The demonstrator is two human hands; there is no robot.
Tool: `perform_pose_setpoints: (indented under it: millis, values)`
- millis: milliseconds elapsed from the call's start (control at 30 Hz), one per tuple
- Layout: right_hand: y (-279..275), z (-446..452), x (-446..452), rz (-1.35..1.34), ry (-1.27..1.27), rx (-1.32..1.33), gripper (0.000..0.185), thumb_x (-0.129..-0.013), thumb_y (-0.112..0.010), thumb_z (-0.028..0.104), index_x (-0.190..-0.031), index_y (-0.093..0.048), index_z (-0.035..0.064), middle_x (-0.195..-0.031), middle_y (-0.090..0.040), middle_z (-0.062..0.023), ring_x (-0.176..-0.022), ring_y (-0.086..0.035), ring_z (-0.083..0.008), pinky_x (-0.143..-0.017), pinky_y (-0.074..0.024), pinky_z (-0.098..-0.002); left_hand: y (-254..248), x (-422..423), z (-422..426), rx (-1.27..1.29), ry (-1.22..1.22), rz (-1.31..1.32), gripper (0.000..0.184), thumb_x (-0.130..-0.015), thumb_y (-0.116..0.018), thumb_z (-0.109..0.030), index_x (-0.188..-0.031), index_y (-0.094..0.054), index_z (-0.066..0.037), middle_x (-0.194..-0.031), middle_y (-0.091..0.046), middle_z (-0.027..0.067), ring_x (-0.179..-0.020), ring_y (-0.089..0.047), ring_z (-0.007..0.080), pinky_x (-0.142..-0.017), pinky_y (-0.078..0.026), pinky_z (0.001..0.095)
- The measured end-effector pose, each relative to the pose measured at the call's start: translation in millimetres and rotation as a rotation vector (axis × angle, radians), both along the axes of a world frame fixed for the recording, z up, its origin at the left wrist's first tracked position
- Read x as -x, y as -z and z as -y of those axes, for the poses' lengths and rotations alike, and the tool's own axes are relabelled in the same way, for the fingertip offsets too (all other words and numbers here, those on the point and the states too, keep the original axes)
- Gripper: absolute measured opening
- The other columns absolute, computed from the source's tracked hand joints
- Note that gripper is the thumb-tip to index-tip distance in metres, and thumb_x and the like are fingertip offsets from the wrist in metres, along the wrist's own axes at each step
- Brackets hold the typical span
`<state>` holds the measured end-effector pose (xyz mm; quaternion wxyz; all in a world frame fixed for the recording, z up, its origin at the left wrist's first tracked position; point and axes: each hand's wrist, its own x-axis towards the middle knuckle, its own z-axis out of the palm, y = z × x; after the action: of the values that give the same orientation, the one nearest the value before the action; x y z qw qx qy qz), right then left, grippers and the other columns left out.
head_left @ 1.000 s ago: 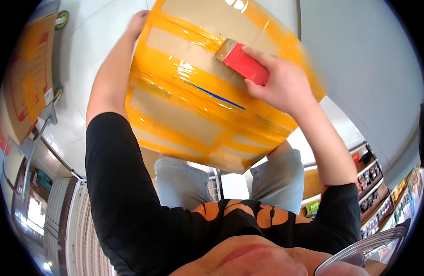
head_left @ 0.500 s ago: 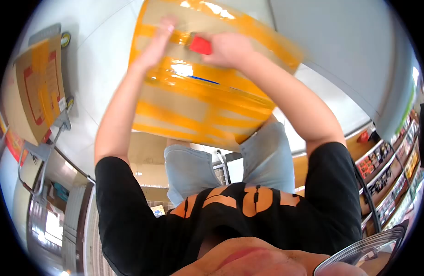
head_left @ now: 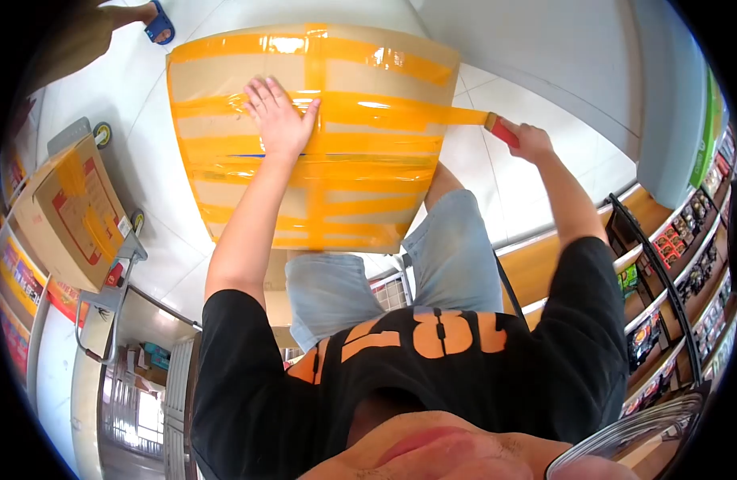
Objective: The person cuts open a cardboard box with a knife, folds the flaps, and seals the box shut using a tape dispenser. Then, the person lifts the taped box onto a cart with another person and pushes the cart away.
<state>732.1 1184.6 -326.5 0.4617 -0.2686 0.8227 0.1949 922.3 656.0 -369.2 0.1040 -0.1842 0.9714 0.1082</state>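
A large cardboard box (head_left: 368, 216), banded with strips of orange tape, stands before my legs. My left hand (head_left: 280, 120) lies flat on its top with the fingers spread. My right hand (head_left: 528, 141) is wrapped round a red tape dispenser (head_left: 502, 130), out past the box's right edge. A strip of orange tape (head_left: 464, 116) stretches from the box top to the dispenser. A thin blue line runs across the box below my left hand.
At the left, another taped box (head_left: 72, 216) rests on a wheeled cart (head_left: 112, 300). A person's foot in a blue sandal (head_left: 159, 24) is at the upper left. Stocked shelves (head_left: 680, 264) stand at the right, with a grey surface (head_left: 560, 56) at the upper right.
My right hand has moved right and beyond the box edge with the dispenser, drawing out tape. My left hand now lies flat on the box. The sandalled foot has come into view.
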Motion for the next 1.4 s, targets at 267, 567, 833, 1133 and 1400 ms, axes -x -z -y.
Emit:
perform_pose_setpoints:
  millis: [267,567,833,1133,1400]
  values:
    - [101.6,127.2,-14.7,0.094,0.083,0.167,0.056,-0.083,-0.068,0.030,-0.138,-0.057,0.0276,-0.104,-0.074,-0.0095,-0.096,-0.072,-0.0304,-0.080,-0.0589,-0.0435,-8.5,18.0,-36.7,0.032,0.060,0.098,0.119,-0.086,-0.055,-0.077,-0.158,-0.016,0.009,-0.165,-0.007,0.0340,-0.154,0.001,0.0515,-0.119,-0.005,0.0696]
    - [127.4,170.3,-4.5,0.197,0.109,0.060,0.045,-0.086,-0.069,0.033,-0.126,-0.064,0.0129,-0.116,-0.073,-0.0122,-0.106,-0.071,-0.0305,-0.085,-0.0585,-0.0433,-11.3,18.8,-27.9,-0.033,0.054,0.211,0.123,-0.086,-0.054,-0.079,-0.159,-0.006,0.008,-0.166,0.004,0.0346,-0.153,0.009,0.0535,-0.117,0.000,0.0715]
    - [122.5,150.4,-28.3,0.021,0.349,0.034,0.056,-0.089,-0.069,0.034,-0.139,-0.055,0.0136,-0.125,-0.068,-0.0167,-0.110,-0.068,-0.0343,-0.086,-0.0579,-0.0448,-26.6,33.4,-21.7,-0.083,0.065,0.444,0.124,-0.087,-0.050,-0.081,-0.161,0.003,0.003,-0.166,0.014,0.0301,-0.152,0.019,0.0496,-0.118,0.006,0.0682]
    - [-325.7,74.2,-130.9,-0.169,0.626,0.933,0.067,-0.087,-0.079,0.024,-0.147,-0.049,0.0131,-0.118,-0.066,-0.0216,-0.104,-0.066,-0.0387,-0.091,-0.0543,-0.0423,-58.8,-38.7,-96.5,-0.281,0.111,0.542,0.112,-0.093,-0.040,-0.078,-0.162,-0.003,0.003,-0.169,0.005,0.0272,-0.156,0.007,0.0443,-0.126,0.000,0.0552]
    - [-484.5,92.4,14.8,-0.932,0.138,1.166,0.071,-0.085,-0.076,0.011,-0.149,-0.046,0.0024,-0.110,-0.061,-0.0171,-0.099,-0.057,-0.0364,-0.090,-0.0464,-0.0452,-127.9,-212.5,-131.8,-0.796,0.311,0.680,0.038,-0.098,-0.056,-0.038,-0.119,-0.073,-0.011,-0.117,-0.069,0.0207,-0.111,-0.066,0.0332,-0.098,-0.049,0.0448]
